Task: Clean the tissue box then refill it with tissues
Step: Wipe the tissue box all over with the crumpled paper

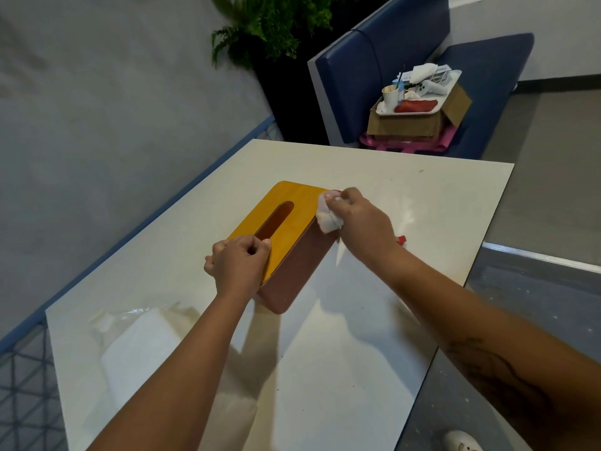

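Observation:
The tissue box point(294, 255) lies in the middle of the white table point(422, 203). It has a yellow wooden lid with a long oval slot and brown sides. My left hand point(239, 263) grips its near left corner, thumb on the lid by the slot. My right hand point(359, 219) presses a crumpled white cloth point(327, 214) against the far right corner of the box. A clear plastic pack of white tissues point(136, 346) lies on the table at the near left.
A small red item point(402, 239) peeks out behind my right wrist. Beyond the table stands a blue bench point(357, 60) with a cardboard box and a tray of clutter point(419, 102). A potted fern point(266, 27) is at the back. The floor drops off at the right.

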